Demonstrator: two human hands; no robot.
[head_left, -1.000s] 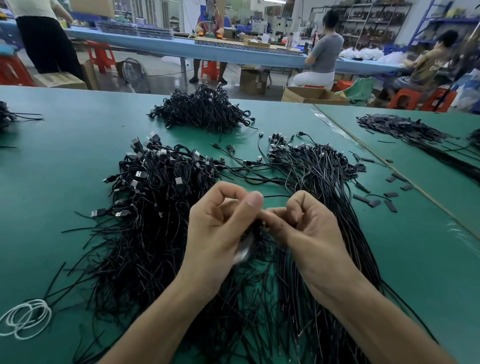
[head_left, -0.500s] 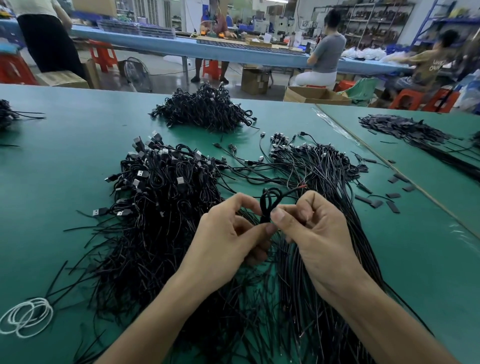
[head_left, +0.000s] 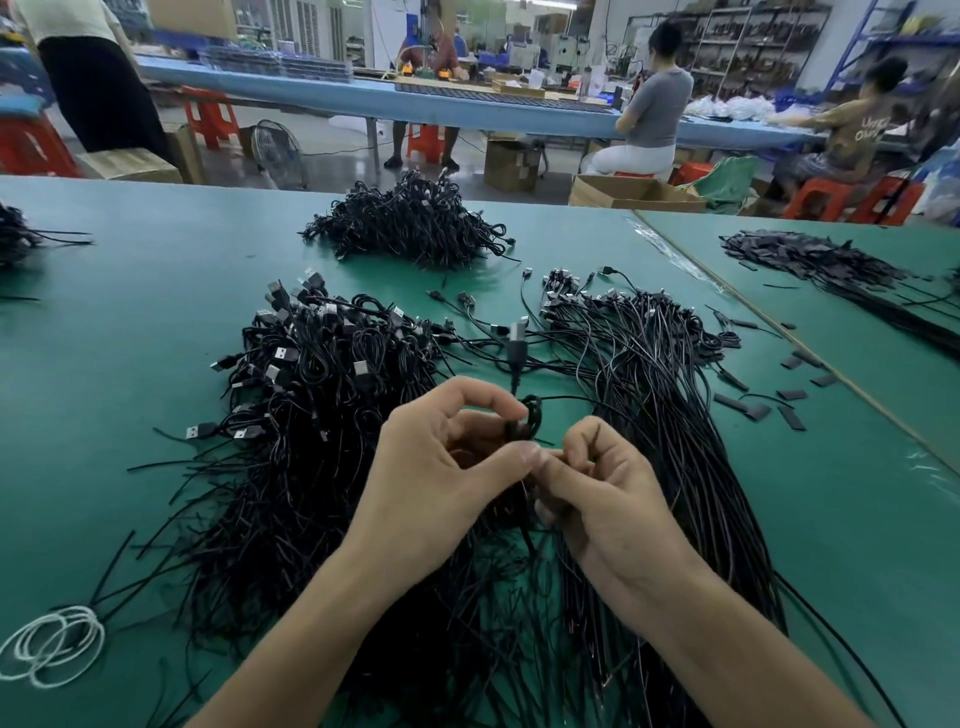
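Observation:
My left hand and my right hand meet above the piles, both pinching one thin black USB cable. The cable is wound into a small coil between my fingertips, and its USB plug sticks up beyond the coil. Under my left arm lies a heap of looped black USB cables. Under my right arm runs a bundle of straight black cables.
The green table also bears a tangled cable heap at the back, white rubber bands at the front left, small black strips on the right and a dark pile at the far right. People work at a blue bench behind.
The cable coil has emerged between my fingertips and its plug now points up. My hands have parted slightly, with the left fingers arched over the coil.

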